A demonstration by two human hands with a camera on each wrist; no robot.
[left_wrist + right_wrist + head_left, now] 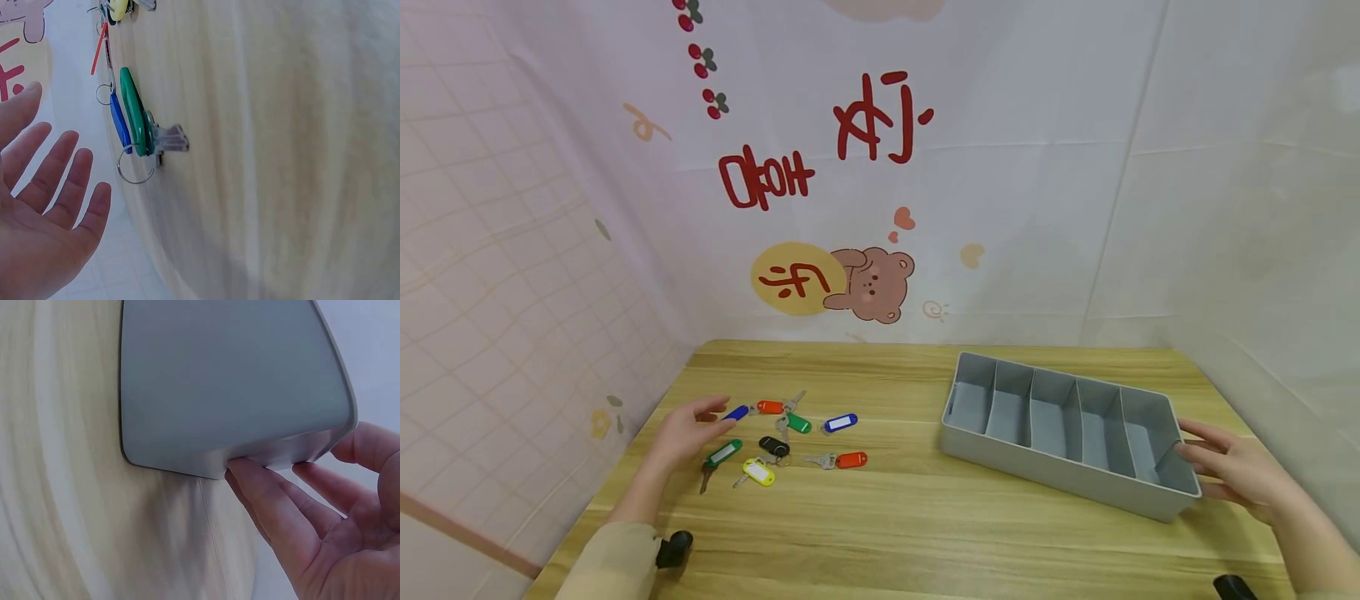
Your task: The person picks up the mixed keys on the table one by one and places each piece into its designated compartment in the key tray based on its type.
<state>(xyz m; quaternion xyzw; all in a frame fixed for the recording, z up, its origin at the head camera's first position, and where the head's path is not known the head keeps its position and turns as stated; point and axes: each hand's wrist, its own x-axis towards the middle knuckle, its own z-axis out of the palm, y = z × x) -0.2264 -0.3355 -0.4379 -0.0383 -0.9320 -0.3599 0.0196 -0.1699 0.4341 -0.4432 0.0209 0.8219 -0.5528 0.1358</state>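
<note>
At the left of the table my left hand (pixel 688 429) hovers with loosely spread fingers beside a blue key tag (pixel 739 412). In the left wrist view nothing lies in that palm, and a green key tag (pixel 132 115) with its ring sits near the fingers. Around it lie keys with tags: a red tag (pixel 771 407), a second green tag (pixel 799 423), a black fob (pixel 774 447) and a yellow tag (pixel 758 472). My right hand (pixel 1243 467) touches the right end of a grey divided tray (pixel 1060 479), extended fingers against its outer wall.
Further right among the keys are another blue tag (pixel 841 423) and another red tag (pixel 852 460). Several compartments side by side divide the tray. A printed cloth (pixel 1030 167) hangs behind the wooden table (pixel 880 542) and along its sides.
</note>
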